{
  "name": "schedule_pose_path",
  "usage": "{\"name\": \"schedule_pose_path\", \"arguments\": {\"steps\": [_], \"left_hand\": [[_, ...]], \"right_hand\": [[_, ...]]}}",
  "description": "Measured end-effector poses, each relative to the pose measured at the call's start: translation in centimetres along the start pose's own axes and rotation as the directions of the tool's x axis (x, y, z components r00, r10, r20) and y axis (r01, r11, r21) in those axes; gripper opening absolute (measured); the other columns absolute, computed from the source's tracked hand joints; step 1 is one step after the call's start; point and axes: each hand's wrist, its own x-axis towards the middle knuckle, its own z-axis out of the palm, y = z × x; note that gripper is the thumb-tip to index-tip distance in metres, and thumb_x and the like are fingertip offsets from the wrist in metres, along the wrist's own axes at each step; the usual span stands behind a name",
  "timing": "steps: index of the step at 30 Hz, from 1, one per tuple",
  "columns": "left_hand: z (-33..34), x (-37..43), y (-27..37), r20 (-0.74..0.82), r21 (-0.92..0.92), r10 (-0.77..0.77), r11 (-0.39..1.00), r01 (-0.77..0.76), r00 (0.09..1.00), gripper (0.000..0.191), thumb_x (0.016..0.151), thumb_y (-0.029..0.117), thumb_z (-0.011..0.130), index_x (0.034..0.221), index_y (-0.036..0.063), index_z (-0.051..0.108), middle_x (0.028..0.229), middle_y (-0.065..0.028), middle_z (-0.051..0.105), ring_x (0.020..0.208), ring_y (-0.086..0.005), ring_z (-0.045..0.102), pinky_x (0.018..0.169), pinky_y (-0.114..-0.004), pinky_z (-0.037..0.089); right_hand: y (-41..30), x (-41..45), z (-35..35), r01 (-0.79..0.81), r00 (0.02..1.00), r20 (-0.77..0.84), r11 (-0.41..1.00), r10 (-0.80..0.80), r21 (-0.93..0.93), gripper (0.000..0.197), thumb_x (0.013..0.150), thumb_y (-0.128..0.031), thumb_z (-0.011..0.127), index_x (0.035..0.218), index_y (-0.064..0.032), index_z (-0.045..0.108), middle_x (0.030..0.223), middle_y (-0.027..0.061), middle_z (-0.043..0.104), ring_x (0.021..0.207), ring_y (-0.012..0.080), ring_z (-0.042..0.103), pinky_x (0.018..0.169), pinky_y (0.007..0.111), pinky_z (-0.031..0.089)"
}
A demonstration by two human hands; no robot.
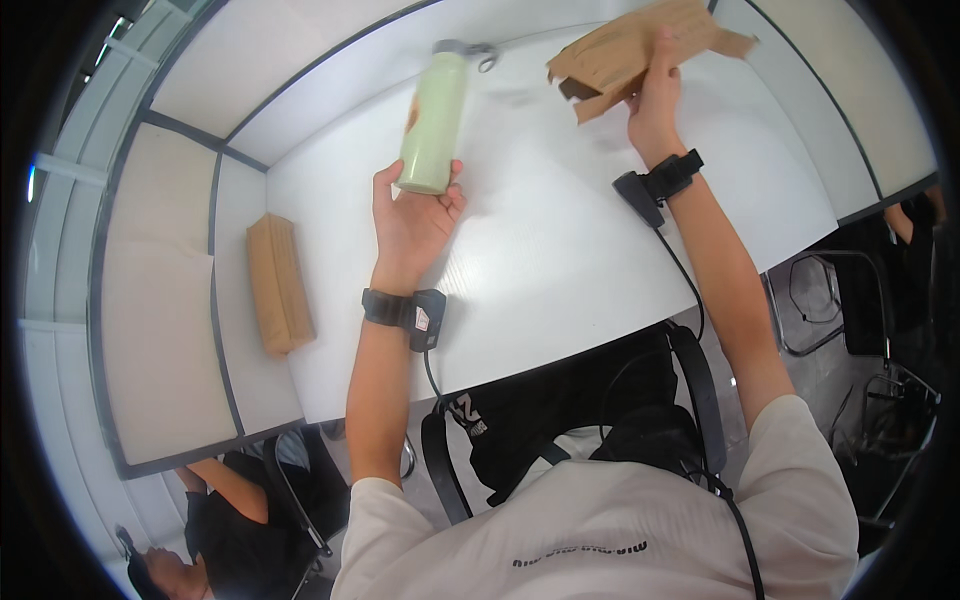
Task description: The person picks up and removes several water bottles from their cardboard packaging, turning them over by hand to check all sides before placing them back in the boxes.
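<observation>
My left hand [418,206] holds the base of a light green bottle [436,120], tilted, with its grey cap and strap loop pointing to the far side. Off to the right, my right hand [656,101] grips a brown cardboard or paper package [626,56] with torn, open ends, raised over the far part of the white table [525,262]. Bottle and package are apart. Each of my wrists wears a black strapped device with a cable.
A long brown paper package [280,283] lies by the left partition [259,300]. Partition panels bound the far and right sides. A person in dark clothes [244,517] is at lower left; part of another person and metal-framed chairs [862,300] are at right.
</observation>
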Motion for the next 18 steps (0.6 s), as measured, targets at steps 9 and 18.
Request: {"name": "schedule_pose_path", "arguments": {"steps": [9, 18], "left_hand": [[0.1, 0.0, -0.9, 0.002, 0.041, 0.088, 0.995, -0.088, 0.996, 0.050, 0.092, 0.034, 0.062, 0.126, -0.0009, 0.052, 0.114, -0.0165, 0.060, 0.099, -0.0248, 0.058, 0.091, -0.035, 0.050], [0.6, -0.3, -1.5, 0.076, 0.299, 0.150, 0.940, -0.166, 0.986, 0.065, 0.092, 0.036, 0.057, 0.143, -0.0010, 0.040, 0.132, -0.0210, 0.055, 0.119, -0.0294, 0.056, 0.111, -0.040, 0.040]], "right_hand": [[1.7, -5.7, 2.5, -0.237, 0.782, 0.485, 0.906, 0.391, -0.350, 0.078, 0.087, -0.050, 0.076, 0.131, 0.0081, 0.048, 0.118, 0.0163, 0.064, 0.104, 0.0186, 0.066, 0.087, 0.031, 0.056], [0.5, -7.3, 3.4, -0.281, 0.647, 0.562, 0.846, 0.516, -0.454, 0.085, 0.087, -0.055, 0.072, 0.140, 0.0042, 0.041, 0.131, 0.0189, 0.056, 0.124, 0.0249, 0.056, 0.105, 0.035, 0.044]]}}
